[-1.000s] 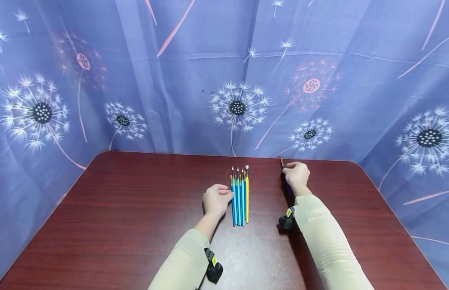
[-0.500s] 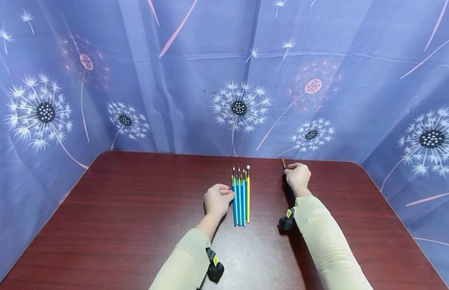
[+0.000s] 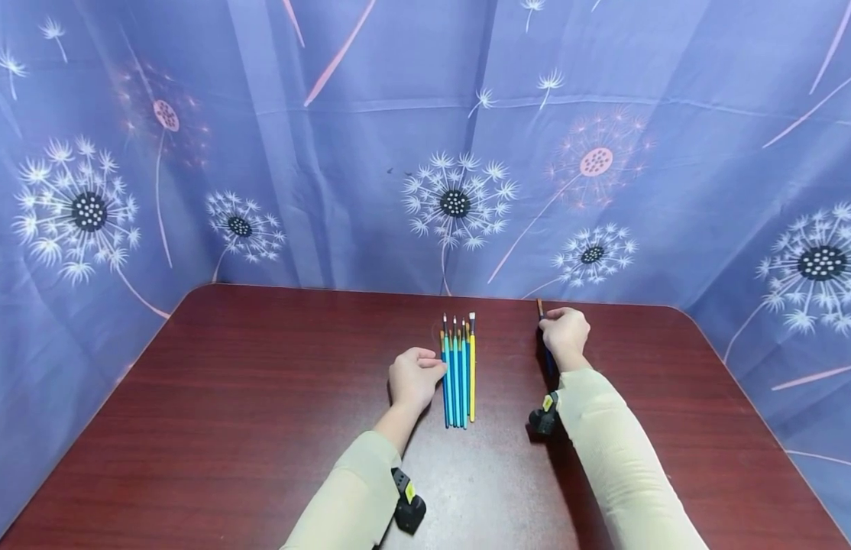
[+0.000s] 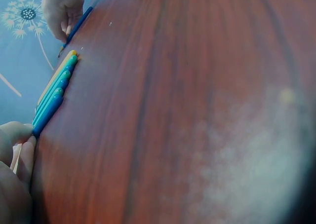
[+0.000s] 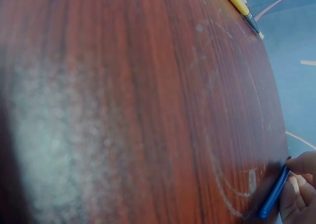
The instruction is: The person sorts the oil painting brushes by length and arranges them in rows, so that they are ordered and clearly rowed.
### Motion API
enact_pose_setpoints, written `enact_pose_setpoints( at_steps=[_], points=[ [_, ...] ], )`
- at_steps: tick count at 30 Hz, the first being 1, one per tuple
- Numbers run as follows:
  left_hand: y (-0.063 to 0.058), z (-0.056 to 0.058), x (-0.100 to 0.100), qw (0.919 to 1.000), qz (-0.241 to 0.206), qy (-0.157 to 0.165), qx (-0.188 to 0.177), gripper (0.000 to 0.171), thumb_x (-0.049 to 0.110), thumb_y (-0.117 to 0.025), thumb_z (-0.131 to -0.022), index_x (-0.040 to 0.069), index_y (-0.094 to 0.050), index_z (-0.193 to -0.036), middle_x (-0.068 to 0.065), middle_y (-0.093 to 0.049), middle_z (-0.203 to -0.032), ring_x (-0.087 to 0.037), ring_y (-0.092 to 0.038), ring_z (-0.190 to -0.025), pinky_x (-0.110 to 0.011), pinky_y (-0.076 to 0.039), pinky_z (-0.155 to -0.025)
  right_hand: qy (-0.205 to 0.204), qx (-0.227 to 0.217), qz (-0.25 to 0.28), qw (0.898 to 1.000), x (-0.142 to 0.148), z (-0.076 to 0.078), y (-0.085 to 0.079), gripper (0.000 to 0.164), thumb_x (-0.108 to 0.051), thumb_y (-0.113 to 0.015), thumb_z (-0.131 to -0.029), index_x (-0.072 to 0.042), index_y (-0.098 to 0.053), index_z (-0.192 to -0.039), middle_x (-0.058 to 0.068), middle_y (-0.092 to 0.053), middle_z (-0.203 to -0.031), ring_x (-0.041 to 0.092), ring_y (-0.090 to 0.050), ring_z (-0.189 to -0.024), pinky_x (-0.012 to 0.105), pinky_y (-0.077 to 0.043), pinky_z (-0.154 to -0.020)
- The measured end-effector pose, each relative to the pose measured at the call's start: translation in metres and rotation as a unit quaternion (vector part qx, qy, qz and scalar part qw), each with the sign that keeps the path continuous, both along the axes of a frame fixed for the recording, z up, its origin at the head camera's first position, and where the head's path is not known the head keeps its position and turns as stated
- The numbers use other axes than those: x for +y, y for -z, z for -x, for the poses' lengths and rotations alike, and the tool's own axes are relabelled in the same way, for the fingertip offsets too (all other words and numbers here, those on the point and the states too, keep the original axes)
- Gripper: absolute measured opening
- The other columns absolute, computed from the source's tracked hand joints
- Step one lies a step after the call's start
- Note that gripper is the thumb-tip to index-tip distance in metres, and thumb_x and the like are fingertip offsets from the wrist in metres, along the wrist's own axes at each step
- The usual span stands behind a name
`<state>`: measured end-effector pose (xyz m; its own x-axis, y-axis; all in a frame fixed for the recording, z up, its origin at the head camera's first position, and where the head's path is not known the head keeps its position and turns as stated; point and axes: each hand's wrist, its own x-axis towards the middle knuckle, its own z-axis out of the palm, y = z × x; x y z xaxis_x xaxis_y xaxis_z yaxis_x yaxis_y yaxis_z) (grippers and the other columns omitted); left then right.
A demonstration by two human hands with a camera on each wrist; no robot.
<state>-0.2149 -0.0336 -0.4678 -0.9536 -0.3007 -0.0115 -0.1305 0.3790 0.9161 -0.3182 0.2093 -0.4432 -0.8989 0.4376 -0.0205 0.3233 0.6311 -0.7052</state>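
Observation:
Several paintbrushes (image 3: 456, 382) lie side by side on the table, bristles toward the far edge. Their handles are light blue and dark blue, with a yellow-handled paintbrush (image 3: 472, 378) at the right end. My left hand (image 3: 415, 380) is at the row's left side, thumb and fingertips pinching the outermost dark blue paintbrush (image 4: 48, 114). Off to the right, near the far edge, my right hand (image 3: 566, 334) pinches a separate dark blue paintbrush (image 5: 274, 193) close to its bristles. That brush's handle points back toward me, partly hidden by the hand in the head view.
The dark red wooden table (image 3: 260, 412) ends at a blue curtain (image 3: 357, 191) with dandelion prints. A black camera (image 3: 409, 508) sits on the left wrist and another wrist camera (image 3: 542, 418) on the right. Table surface lies between the row and the single brush.
Both hands keep their places at the brushes. The whole head view has shifted slightly, and the brushes lie as before.

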Motion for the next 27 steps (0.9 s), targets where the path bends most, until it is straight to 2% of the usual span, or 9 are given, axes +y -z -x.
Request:
enact_pose_setpoints(
  at_steps=[7,18,27],
  points=[
    [-0.003,-0.001,0.000,0.9997,0.016,0.003,0.016,0.021,0.020,-0.076,-0.078,0.009,-0.070,-0.095,-0.002,-0.075,-0.082,-0.015,-0.071,-0.079,-0.037,-0.053,-0.078,0.007,0.010,-0.003,1.000,0.000,-0.001,0.000,0.025,-0.016,-0.061,-0.084,-0.006,-0.069,-0.106,0.019,-0.065,-0.114,0.037,-0.054,-0.113,0.044,-0.043,-0.099],
    [-0.005,-0.004,0.000,0.9999,0.010,0.002,0.012,0.022,0.020,-0.076,-0.079,0.008,-0.069,-0.096,-0.003,-0.075,-0.084,-0.016,-0.071,-0.080,-0.037,-0.053,-0.078,0.017,0.021,0.006,1.000,-0.002,-0.005,-0.003,0.027,-0.018,-0.060,-0.086,-0.006,-0.068,-0.108,0.019,-0.065,-0.114,0.037,-0.054,-0.113,0.043,-0.043,-0.100],
    [-0.005,-0.005,0.000,0.9999,0.013,0.000,0.011,0.021,0.021,-0.076,-0.079,0.009,-0.070,-0.096,-0.002,-0.075,-0.084,-0.016,-0.071,-0.081,-0.037,-0.053,-0.079,0.018,0.071,0.026,0.997,-0.008,-0.010,-0.004,0.028,-0.021,-0.061,-0.083,-0.006,-0.070,-0.105,0.016,-0.070,-0.104,0.033,-0.057,-0.108,0.040,-0.043,-0.098]
  ],
)
